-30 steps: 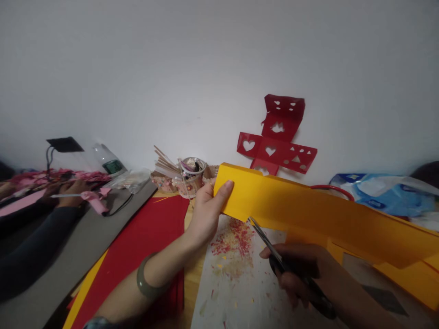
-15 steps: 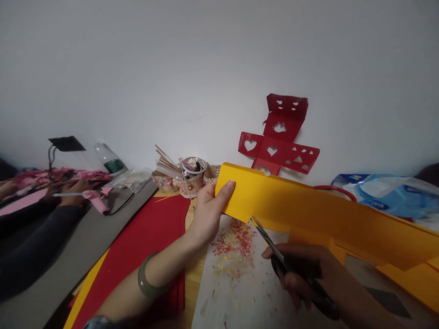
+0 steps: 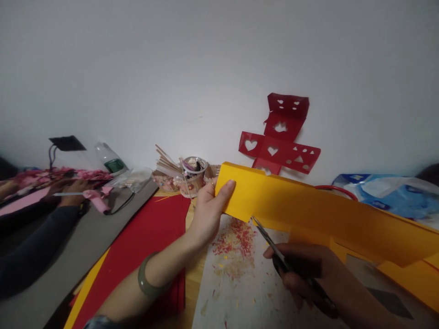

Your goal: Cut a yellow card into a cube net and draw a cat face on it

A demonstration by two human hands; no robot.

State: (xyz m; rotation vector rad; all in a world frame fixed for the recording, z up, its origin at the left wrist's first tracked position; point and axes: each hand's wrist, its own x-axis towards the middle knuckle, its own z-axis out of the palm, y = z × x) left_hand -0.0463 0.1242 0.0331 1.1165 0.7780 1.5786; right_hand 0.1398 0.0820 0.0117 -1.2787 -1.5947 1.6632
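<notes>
A long folded sheet of yellow cardstock [image 3: 291, 201] stretches from the middle to the right edge of the view. My left hand [image 3: 211, 210] pinches its left end, thumb on the near face and the other fingers behind. In my right hand [image 3: 308, 269] is a pair of scissors [image 3: 270, 240] with dark handles. The scissors' tips touch the lower edge of the cardstock, beside a small notch. Their blades look nearly closed together. Below lies a worn white board [image 3: 236, 292] strewn with red and yellow paper scraps [image 3: 236, 242].
A red cardstock box net [image 3: 274, 151] with cut-out hearts leans on the wall. Red cardstock [image 3: 147, 256] lies left. Behind are decorated pots [image 3: 192, 180] with sticks; a blue plastic packet [image 3: 380, 196] is right. A co-worker's hands [image 3: 73, 189] handle pink material beside a pink glue gun [image 3: 98, 201].
Almost nothing differs. My right hand and the scissors have shifted very slightly, with the tips still at the cardstock's lower edge. My left hand keeps its hold.
</notes>
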